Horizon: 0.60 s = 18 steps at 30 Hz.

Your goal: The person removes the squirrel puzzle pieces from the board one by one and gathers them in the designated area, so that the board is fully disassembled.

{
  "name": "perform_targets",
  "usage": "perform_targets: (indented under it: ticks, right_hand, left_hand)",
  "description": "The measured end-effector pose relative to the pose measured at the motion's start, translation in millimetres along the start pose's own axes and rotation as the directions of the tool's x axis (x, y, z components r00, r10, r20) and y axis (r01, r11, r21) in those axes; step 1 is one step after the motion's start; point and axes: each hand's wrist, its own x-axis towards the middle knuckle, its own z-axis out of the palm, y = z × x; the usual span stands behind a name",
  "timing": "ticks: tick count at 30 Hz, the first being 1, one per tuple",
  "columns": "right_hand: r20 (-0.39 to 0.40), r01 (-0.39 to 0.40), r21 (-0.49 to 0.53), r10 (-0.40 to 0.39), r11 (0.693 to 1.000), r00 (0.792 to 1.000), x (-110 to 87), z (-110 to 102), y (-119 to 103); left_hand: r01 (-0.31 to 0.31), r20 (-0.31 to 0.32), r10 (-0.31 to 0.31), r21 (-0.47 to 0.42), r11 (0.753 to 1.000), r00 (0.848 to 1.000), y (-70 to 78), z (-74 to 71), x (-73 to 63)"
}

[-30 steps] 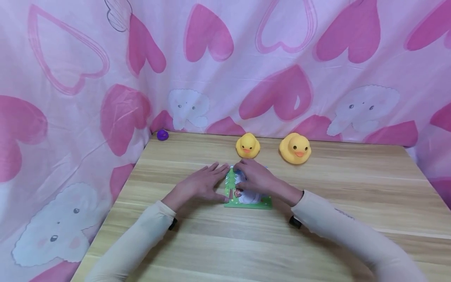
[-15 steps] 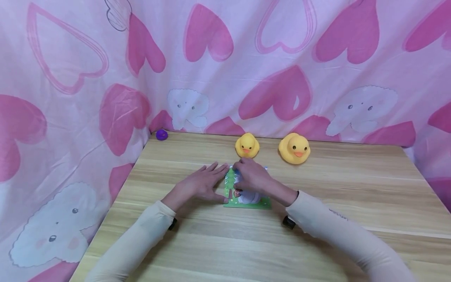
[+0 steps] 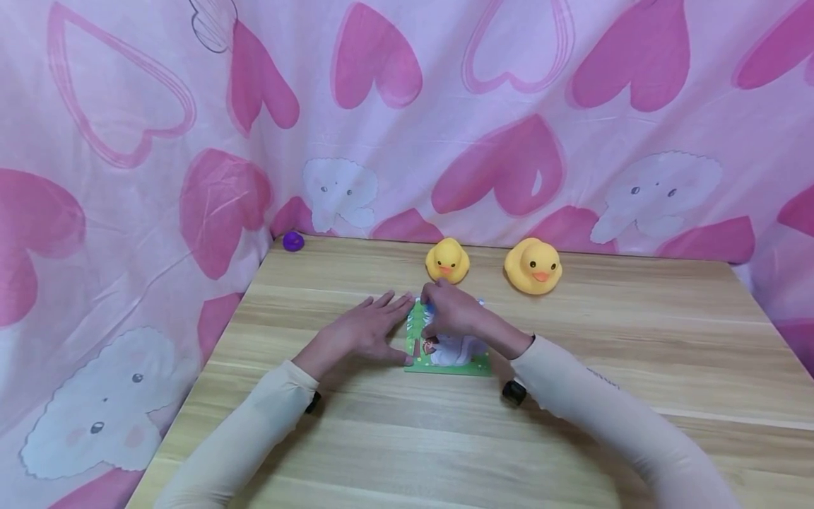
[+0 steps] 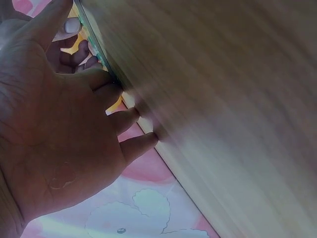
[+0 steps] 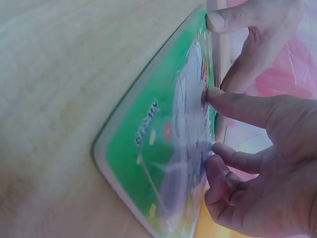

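A flat jigsaw puzzle with a green border and a forest animal picture lies on the wooden table. Thin seams cross its glossy face. My left hand lies along its left side, fingers spread, with the thumb at the near corner. Over the puzzle's upper left half, my right hand touches the picture with thumb and forefinger set apart. Its other fingers are curled beneath the palm. I cannot tell whether a piece is pinched between thumb and forefinger. Part of the picture is hidden by this hand.
Just behind the puzzle sits a small yellow rubber duck; a larger yellow duck stands to its right. A small purple toy is at the table's back left corner. Pink heart-patterned curtain hangs along the back and left edges.
My right wrist and forearm have swung slightly left, while the right fingertips stay on nearly the same part of the picture. Left hand, puzzle and ducks keep their places.
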Motion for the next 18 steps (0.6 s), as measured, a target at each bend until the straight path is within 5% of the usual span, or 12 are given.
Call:
perform_targets:
  ticks: [10,18]
  right_hand:
    - [0.042,-0.008,0.134,0.002,0.991,0.999,2.0,-1.7,8.4]
    - [-0.002,0.031,0.16,-0.031,0.987,1.0,0.6,2.2,10.9]
  left_hand:
    - [0.007,-0.002,-0.007,-0.009,1.0,1.0,0.4,-0.5,2.5]
    - [0.015,0.003,-0.015,-0.012,1.0,1.0,0.6,-0.6,2.5]
